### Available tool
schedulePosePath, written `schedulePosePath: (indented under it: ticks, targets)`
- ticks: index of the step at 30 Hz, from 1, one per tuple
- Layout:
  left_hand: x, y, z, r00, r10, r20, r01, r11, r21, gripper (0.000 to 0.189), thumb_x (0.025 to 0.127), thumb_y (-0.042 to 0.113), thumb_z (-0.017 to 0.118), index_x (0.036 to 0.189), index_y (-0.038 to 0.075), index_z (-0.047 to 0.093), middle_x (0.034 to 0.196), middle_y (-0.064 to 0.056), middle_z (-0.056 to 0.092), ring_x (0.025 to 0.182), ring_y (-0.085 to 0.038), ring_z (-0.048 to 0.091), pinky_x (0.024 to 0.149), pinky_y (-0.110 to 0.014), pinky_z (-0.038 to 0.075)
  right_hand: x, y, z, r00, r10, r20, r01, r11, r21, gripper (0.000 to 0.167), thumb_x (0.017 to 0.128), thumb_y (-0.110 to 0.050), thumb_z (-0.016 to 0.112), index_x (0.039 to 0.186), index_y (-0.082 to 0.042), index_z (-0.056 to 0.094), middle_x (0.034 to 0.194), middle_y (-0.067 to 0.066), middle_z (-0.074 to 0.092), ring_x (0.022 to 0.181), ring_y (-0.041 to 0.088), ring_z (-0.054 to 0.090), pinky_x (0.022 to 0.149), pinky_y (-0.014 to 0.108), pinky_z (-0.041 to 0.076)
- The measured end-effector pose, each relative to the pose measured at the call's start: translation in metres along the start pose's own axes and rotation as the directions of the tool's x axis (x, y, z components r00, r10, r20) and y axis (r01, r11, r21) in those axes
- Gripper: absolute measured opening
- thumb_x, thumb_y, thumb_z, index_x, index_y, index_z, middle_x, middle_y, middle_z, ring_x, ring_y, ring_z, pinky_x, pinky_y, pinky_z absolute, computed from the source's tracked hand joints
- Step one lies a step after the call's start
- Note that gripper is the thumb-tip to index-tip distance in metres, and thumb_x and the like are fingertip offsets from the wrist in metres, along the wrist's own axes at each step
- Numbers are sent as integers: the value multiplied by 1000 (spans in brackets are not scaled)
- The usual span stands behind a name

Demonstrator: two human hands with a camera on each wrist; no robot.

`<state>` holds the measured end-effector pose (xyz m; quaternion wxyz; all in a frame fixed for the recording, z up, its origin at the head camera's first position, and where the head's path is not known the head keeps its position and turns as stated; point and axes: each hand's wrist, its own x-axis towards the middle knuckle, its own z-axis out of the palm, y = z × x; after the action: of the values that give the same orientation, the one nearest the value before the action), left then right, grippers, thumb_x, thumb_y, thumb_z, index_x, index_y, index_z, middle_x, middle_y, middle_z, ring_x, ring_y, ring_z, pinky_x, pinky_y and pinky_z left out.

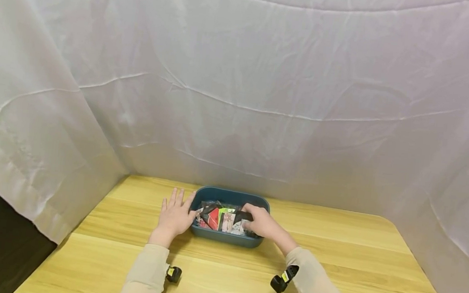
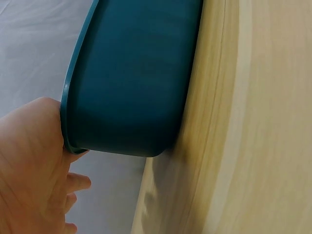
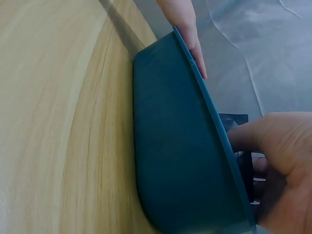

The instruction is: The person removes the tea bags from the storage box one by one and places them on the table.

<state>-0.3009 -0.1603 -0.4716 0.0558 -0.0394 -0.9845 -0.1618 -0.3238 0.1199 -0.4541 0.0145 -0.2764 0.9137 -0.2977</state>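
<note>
A dark blue-green bin [image 1: 226, 238] stands upright towards the far side of a pale wooden table [image 1: 223, 276], its long side facing me. Inside lies a jumble of small flat packets: a red one [image 1: 213, 219] left of the middle, a lime-green one [image 1: 224, 210] farther back, a pale patterned one [image 1: 228, 222] nearer. My right hand [image 1: 266, 222] reaches in over the bin's right end, thumb nearer and fingers farther, curled round a black packet [image 1: 242, 216]; how tightly I pinch it cannot be told. My left hand [image 1: 174, 218] is spread at the left end, thumb against the rim, fingers stretched out beyond the wall, gripping nothing. I judge this to be the step of taking hold of one packet while bracing the bin. The next move seems to call for a sure pinch, a clean lift past the rim and a steady left hand.
</note>
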Motion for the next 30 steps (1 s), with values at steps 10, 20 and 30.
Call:
schedulePosePath:
  ticks: [10,20,30]
  targets:
    - [0,1,0,1000,-15,4,15,1000,-15,62,98,42,45,154,23,30,162,-21,17,152,-41,2,118,-66,4,-2,-1,-11,999,33,-29,-32,999,40,17,86,-7,70,98,-13,59,86,2,62,72,15,52,66,32,44]
    - [0,1,-1,1000,-29,3,29,999,-35,61,97,40,46,154,24,30,162,-21,18,152,-41,2,118,-66,4,-2,-2,-26,996,46,-76,-41,997,69,18,87,-10,68,103,-12,60,91,4,65,76,15,55,67,31,46]
    - [-1,2,-1,1000,-27,-11,27,999,-44,62,97,40,47,154,22,31,161,-23,18,151,-43,2,118,-67,5,-6,2,-41,988,43,-145,-29,995,100,19,86,-8,68,103,-9,60,92,9,66,79,19,57,70,33,48]
